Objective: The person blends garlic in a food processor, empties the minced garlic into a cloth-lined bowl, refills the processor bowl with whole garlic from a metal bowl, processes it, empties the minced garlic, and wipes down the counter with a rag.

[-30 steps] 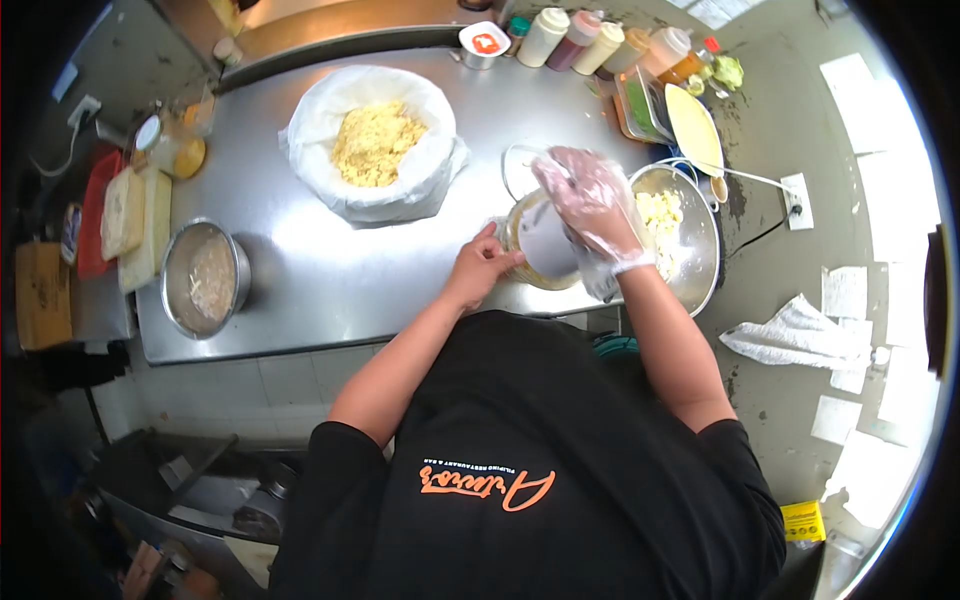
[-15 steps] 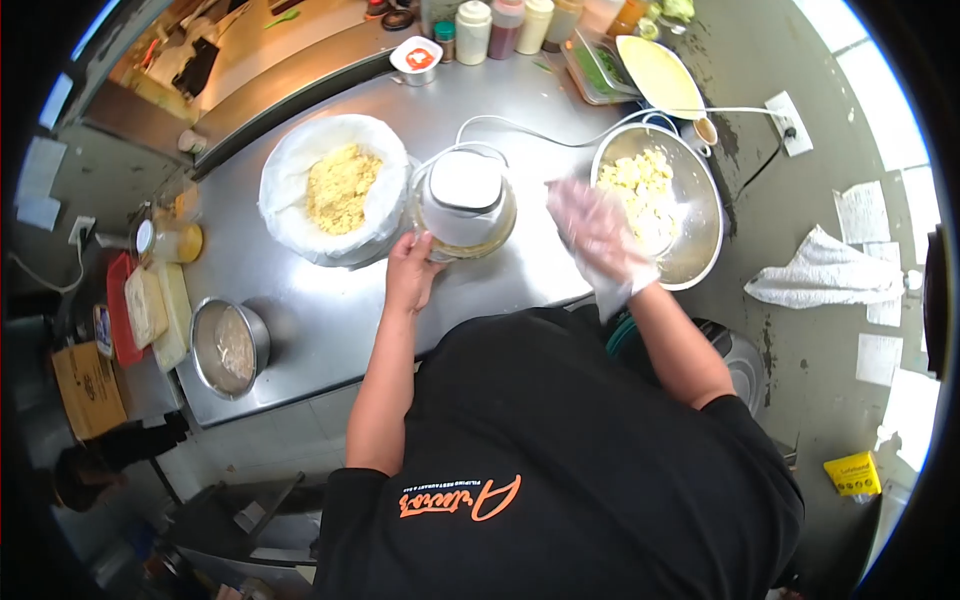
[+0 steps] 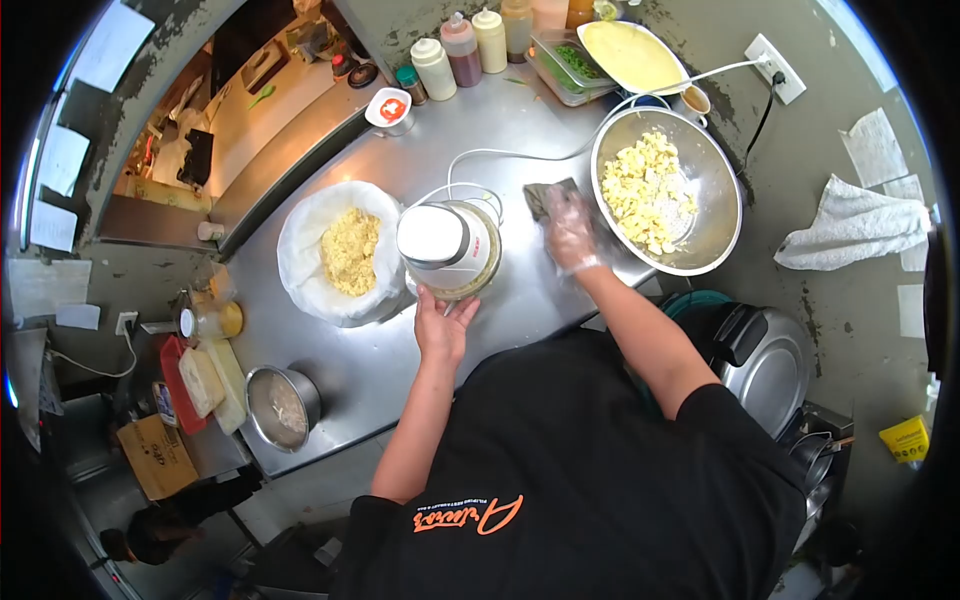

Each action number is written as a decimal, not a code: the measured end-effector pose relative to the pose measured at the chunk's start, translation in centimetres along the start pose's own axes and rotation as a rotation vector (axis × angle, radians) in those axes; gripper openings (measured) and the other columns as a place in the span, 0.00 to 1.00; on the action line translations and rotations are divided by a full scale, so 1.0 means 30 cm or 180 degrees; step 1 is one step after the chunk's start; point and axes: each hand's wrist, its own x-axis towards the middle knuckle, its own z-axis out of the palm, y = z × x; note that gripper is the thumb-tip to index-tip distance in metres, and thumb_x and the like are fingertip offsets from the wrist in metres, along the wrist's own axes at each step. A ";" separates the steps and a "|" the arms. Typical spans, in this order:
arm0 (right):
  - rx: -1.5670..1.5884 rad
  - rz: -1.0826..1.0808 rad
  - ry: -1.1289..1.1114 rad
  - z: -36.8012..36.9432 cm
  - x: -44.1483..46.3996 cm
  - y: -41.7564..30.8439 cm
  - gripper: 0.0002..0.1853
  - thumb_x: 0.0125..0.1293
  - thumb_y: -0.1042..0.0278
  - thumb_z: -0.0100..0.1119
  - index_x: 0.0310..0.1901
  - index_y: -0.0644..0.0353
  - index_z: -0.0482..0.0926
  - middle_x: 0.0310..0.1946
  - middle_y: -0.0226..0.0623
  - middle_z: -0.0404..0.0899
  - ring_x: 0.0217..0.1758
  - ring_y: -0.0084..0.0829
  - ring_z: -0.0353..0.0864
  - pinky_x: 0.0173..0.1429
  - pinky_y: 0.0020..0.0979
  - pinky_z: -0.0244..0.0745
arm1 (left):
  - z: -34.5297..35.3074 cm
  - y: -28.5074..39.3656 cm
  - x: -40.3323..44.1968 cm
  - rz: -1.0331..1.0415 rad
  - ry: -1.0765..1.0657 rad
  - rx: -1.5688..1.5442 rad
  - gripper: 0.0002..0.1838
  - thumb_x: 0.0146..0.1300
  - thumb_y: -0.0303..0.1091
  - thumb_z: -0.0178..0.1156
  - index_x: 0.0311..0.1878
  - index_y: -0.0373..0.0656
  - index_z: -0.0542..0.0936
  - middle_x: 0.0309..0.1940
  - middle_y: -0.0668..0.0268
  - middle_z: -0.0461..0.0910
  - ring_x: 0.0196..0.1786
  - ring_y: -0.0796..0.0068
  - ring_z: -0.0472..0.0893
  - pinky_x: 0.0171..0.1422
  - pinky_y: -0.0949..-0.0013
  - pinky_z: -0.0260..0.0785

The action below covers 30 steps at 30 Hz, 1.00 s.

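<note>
My bare left hand (image 3: pixel 443 325) holds the near lower side of an electric food chopper (image 3: pixel 450 240), a clear bowl under a white motor top. My right hand (image 3: pixel 570 228), in a clear plastic glove, is on a dark folded cloth (image 3: pixel 543 197) on the counter, its fingers closed over the cloth's edge. Just right of that hand sits a steel bowl (image 3: pixel 722 225) with pale yellow chunks (image 3: pixel 642 190). Left of the chopper stands a container lined with a white plastic bag (image 3: pixel 305 260), holding yellow crumbly food (image 3: pixel 350 250).
A white cord (image 3: pixel 530 153) runs from the chopper toward the wall outlet (image 3: pixel 775 68). Squeeze bottles (image 3: pixel 460 50), a herb container (image 3: pixel 570 68) and an oval yellow tub (image 3: pixel 635 57) line the back. A small steel bowl (image 3: pixel 283 408) stands at the counter's left end.
My right hand has moved left, away from the steel bowl, and onto the dark cloth. The chopper's top now tilts left in view, my left hand still at its base. The head view has shifted.
</note>
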 end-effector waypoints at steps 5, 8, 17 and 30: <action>0.0159 -0.0335 -0.0670 -0.156 0.238 -0.192 0.21 0.62 0.73 0.52 0.58 0.54 0.74 0.58 0.45 0.75 0.60 0.47 0.75 0.65 0.44 0.70 | -0.005 0.048 0.054 0.0193 0.0243 0.0240 0.26 0.77 0.52 0.43 0.67 0.42 0.61 0.49 0.64 0.65 0.53 0.46 0.76 0.53 0.49 0.79; -0.0245 -0.1167 -0.0936 -0.184 0.310 -0.240 0.20 0.66 0.72 0.46 0.59 0.49 0.76 0.59 0.38 0.76 0.61 0.39 0.75 0.62 0.41 0.70 | -0.010 0.081 0.107 0.0296 0.0148 0.0390 0.23 0.77 0.49 0.43 0.63 0.42 0.64 0.44 0.66 0.64 0.49 0.47 0.78 0.47 0.52 0.82; -0.0009 -0.0901 -0.1007 -0.113 0.082 -0.158 0.19 0.68 0.63 0.48 0.59 0.40 0.77 0.61 0.33 0.74 0.64 0.40 0.71 0.67 0.48 0.65 | 0.040 0.119 0.281 0.0191 0.0071 0.0132 0.20 0.78 0.46 0.41 0.59 0.39 0.66 0.41 0.65 0.63 0.51 0.45 0.77 0.53 0.45 0.78; 0.1959 -0.0541 -0.0969 -0.318 -0.093 -0.114 0.29 0.51 0.76 0.58 0.59 0.53 0.78 0.50 0.44 0.80 0.54 0.50 0.76 0.62 0.45 0.71 | 0.153 0.115 0.310 0.0069 -0.0125 0.0886 0.32 0.73 0.58 0.48 0.58 0.33 0.66 0.57 0.50 0.70 0.61 0.43 0.74 0.63 0.44 0.70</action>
